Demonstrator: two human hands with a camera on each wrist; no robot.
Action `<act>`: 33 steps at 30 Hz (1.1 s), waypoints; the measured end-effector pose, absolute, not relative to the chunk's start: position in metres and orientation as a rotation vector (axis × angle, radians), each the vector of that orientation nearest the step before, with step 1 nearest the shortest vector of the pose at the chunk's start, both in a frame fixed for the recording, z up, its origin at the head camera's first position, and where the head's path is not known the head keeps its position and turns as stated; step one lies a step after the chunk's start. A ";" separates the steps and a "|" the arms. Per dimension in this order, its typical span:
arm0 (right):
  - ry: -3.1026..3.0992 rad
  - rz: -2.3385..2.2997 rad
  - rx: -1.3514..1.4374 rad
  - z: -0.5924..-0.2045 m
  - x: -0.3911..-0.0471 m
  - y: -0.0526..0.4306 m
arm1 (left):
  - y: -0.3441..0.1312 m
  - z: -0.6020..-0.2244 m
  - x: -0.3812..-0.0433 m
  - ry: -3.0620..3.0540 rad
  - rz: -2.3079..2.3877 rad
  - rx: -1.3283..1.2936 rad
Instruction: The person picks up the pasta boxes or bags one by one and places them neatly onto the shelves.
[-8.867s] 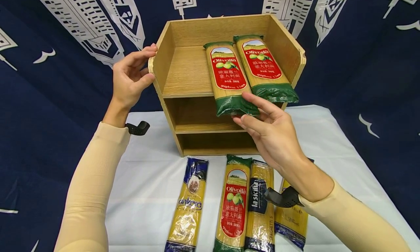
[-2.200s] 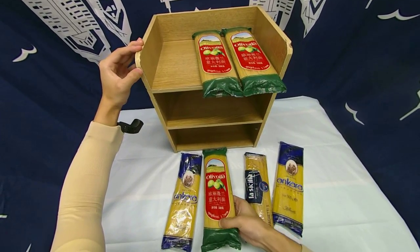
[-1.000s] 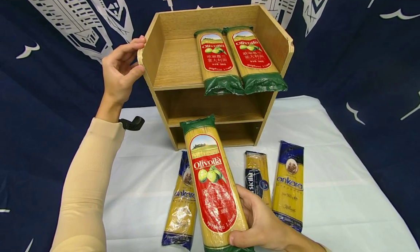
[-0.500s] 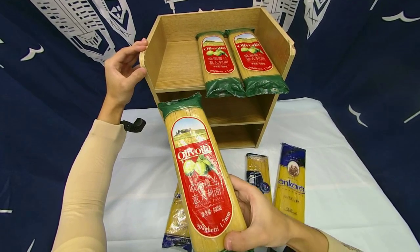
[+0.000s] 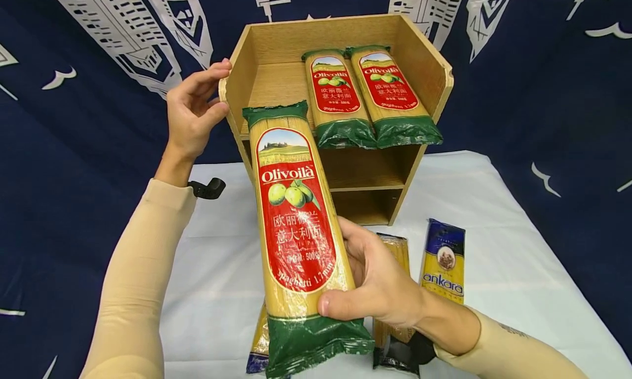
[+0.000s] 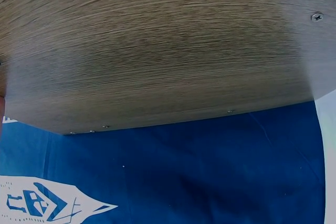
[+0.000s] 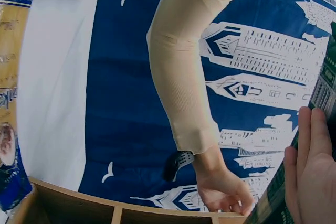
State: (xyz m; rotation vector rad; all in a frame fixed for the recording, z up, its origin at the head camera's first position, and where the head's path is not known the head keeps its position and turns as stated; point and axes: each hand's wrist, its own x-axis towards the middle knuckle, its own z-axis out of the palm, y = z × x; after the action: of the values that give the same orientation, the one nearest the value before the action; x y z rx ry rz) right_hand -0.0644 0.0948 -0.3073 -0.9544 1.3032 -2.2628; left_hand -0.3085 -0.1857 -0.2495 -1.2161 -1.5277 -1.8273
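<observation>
In the head view my right hand (image 5: 377,275) grips a spaghetti packet (image 5: 296,203), green-ended with a red Olivoilà label. Thumb on its front, fingers behind, I hold it tilted before the wooden shelf (image 5: 323,34), its top overlapping the upper deck's front edge. My left hand (image 5: 195,113) holds the front edge of the shelf's left side between thumb and fingers. Two matching packets, a left one (image 5: 338,94) and a right one (image 5: 392,91), lie side by side on the top deck, their ends overhanging. The left wrist view shows the shelf's outer side panel (image 6: 157,51).
On the white tablecloth (image 5: 494,247) lie an Ankara packet (image 5: 444,264) at right, a partly covered pasta packet (image 5: 395,253) beside it, and another packet (image 5: 259,346) mostly hidden under the held one. Two lower compartments open below the top deck. A navy patterned cloth (image 5: 543,94) hangs behind.
My right hand earlier set the second packet on the top deck, then took the third from the table and raised it toward the shelf. The left hand stays at the shelf's side.
</observation>
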 end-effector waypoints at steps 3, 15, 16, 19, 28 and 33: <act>1.342 -2.258 -0.923 -0.303 -0.073 0.091 | -0.187 -0.250 -0.307 -1.538 -1.820 -1.211; 1.365 -2.320 -0.837 -0.301 -0.100 0.077 | -0.186 -0.252 -0.307 -1.546 -1.856 -1.205; 1.369 -2.324 -0.826 -0.301 -0.100 0.077 | -0.185 -0.252 -0.307 -1.546 -1.859 -1.205; 1.370 -2.339 -0.789 -0.298 -0.103 0.077 | -0.184 -0.251 -0.308 -1.542 -1.847 -1.207; 1.429 -2.390 -0.666 -0.288 -0.117 0.077 | -0.186 -0.252 -0.309 -1.528 -1.840 -1.203; 1.459 -2.436 -0.625 -0.286 -0.116 0.075 | -0.187 -0.252 -0.311 -1.523 -1.840 -1.206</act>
State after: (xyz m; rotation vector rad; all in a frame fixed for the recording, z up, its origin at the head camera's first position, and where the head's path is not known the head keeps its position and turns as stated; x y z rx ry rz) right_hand -0.1163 0.0751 -0.2864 -0.6255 1.4591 -2.4361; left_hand -0.3106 -0.1868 -0.2516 -1.2064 -1.5228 -1.8398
